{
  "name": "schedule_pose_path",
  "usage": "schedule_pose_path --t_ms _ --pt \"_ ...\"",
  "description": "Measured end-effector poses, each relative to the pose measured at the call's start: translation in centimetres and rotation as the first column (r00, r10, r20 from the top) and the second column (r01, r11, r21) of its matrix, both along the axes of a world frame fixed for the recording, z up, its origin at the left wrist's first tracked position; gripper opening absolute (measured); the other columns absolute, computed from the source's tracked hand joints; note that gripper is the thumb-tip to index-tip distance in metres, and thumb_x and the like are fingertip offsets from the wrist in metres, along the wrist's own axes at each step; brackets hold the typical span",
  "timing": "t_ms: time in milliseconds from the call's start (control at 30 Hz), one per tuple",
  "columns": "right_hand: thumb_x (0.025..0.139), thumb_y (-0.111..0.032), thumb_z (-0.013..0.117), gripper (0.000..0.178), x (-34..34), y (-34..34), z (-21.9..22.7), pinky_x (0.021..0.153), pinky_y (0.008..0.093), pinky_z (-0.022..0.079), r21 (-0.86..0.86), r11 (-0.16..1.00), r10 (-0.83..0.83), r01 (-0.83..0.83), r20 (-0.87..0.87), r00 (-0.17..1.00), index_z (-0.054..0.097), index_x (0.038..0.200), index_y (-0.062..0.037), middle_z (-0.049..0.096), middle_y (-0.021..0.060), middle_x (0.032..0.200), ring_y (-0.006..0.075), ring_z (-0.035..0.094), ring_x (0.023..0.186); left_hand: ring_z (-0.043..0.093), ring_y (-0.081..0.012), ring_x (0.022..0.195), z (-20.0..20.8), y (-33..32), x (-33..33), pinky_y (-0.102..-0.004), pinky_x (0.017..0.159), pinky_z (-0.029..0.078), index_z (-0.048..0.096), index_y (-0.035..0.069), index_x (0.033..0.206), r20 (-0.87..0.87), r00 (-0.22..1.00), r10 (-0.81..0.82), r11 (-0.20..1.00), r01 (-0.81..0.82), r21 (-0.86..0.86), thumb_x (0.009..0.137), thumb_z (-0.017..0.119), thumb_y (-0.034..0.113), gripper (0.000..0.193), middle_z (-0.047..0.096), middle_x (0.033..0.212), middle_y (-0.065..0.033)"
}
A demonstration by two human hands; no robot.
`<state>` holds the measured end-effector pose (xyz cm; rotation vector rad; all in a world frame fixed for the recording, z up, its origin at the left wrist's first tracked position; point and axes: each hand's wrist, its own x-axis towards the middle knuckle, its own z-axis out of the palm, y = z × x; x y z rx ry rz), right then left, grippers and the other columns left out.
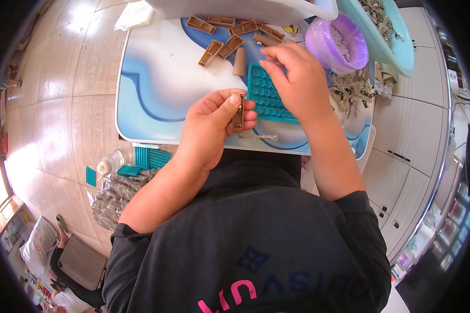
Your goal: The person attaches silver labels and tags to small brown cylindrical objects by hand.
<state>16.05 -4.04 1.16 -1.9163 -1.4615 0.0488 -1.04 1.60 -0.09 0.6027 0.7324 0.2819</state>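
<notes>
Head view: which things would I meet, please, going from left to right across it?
Whitish bottle → left hand holding a brown casing → teal round-welled tray on the table → purple tub → pale aqua basin.

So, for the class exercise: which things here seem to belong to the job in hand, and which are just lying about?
Likely part of the job:
brown piece, held in the left hand
loose brown pieces on the table
teal pad, by the right hand

Apparently just lying about:
bottle on the floor
grey chair
</notes>
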Motion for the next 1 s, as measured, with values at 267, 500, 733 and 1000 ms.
schedule_pose_path --t_ms 267,500,733,1000 --pt "0.068 -0.023 0.073 0.03 -1.0 2.3 1.1 0.072 0.0392 0.047 -0.084 0.994 0.076 -0.066 0.128 0.989 0.06 0.09 -0.0062 0.06 0.009 0.09 0.0292 0.055 0.09 0.062 -0.017 0.076 -0.7 0.5 -0.5 -0.0289 0.072 0.053 0.052 -0.003 0.107 0.102 0.995 0.022 0.997 -0.014 -0.073 0.095 0.048 0.015 0.023 0.061 0.091 -0.0111" --pt "0.077 -0.014 0.068 0.024 2.4 2.9 5.2 0.069 0.0309 0.049 0.11 0.991 0.082 -0.08 -0.013 0.997 0.061 0.097 -0.0031 0.062 0.0088 0.082 0.024 0.061 0.077 0.062 -0.0175 0.076 -0.5 0.6 -0.1 -0.0292 0.072 0.053 0.053 -0.002 0.109 0.057 0.998 -0.006 0.997 0.01 -0.073 0.095 0.047 0.016 0.024 0.061 0.09 -0.0104" --pt "0.078 -0.008 0.061 0.02 7.1 8.5 9.2 0.082 0.034 0.046 -0.124 0.99 -0.056 0.062 0.046 0.997 0.064 0.097 -0.002 0.063 0.015 0.097 0.0244 0.06 0.089 0.063 -0.0179 0.078 -0.3 0.8 0.2 -0.0297 0.073 0.054 0.053 -0.002 0.109 0.035 0.999 -0.014 0.996 0.017 -0.085 0.095 0.048 0.016 0.023 0.062 0.092 -0.0105" --pt "0.076 -0.005 0.059 0.019 5.6 12.4 11.9 0.084 0.0367 0.046 -0.209 0.899 0.41 -0.386 0.088 0.908 0.064 0.094 -0.002 0.063 0.0152 0.095 0.0312 0.058 0.093 0.063 -0.0176 0.079 -0.3 1.0 0.2 -0.0294 0.074 0.054 0.053 -0.001 0.11 0.043 0.999 -0.014 0.995 0.018 -0.095 0.095 0.048 0.017 0.024 0.062 0.092 -0.0105"
